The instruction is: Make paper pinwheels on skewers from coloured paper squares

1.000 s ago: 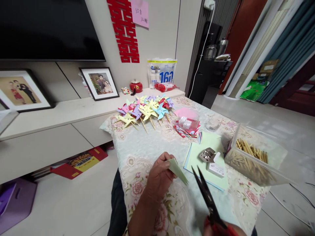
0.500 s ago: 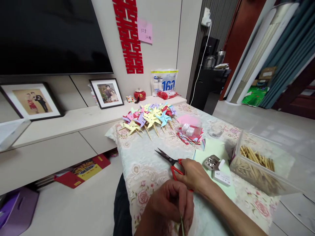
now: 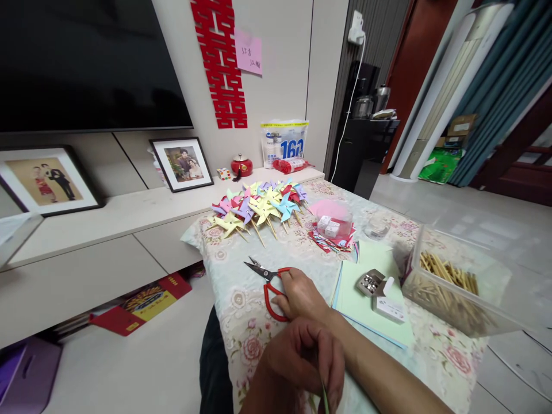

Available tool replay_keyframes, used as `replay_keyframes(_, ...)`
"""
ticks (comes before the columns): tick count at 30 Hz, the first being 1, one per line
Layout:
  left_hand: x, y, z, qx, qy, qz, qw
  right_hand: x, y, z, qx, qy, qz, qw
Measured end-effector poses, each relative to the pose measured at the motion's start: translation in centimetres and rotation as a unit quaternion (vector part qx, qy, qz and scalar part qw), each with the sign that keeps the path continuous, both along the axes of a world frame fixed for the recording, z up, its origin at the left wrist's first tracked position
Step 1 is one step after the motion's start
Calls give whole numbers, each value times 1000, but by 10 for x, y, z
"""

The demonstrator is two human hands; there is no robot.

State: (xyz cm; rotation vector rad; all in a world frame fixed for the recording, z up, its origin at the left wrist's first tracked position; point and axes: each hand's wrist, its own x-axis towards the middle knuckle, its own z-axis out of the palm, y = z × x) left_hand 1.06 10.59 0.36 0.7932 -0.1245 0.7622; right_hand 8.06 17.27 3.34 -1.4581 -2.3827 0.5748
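My right hand (image 3: 302, 296) is closed on the red handles of a pair of scissors (image 3: 269, 276). Their dark blades stand apart and point left over the flowered tablecloth (image 3: 233, 270). Nearer to me, my left hand (image 3: 304, 356) pinches a piece of green paper (image 3: 325, 397), seen edge-on, with most of it hidden. To the right of my hands lies a stack of pale green paper sheets (image 3: 353, 293). On it rest an open small box of metal fasteners (image 3: 371, 283) and a white box (image 3: 388, 309).
Several paper pinwheels (image 3: 263, 207) on sticks lie at the table's far end. A clear tub (image 3: 330, 218) sits on coloured paper pieces (image 3: 332, 246). At the right edge stands a plastic bin (image 3: 457, 310) of wooden sticks. A TV cabinet (image 3: 107, 236) runs along the wall.
My right hand has moved left with the scissors, off the paper stack's edge, and their blades are spread wider. My left hand stays nearly in place with the green paper.
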Motion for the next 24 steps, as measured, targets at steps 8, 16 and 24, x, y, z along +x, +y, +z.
replay_keyframes(8, 8, 14, 6, -78, 47, 129, 987, 63, -9, -5, 25, 107, -1, 994)
replay_keyframes(16, 19, 24, 10, -173, 241, 304, 906, 117, -52, -25, -41, 467, -173, 866)
replay_keyframes(24, 30, 17, -7, -8, 471, 399, 787, 114, -58, -33, 24, 365, -178, 914)
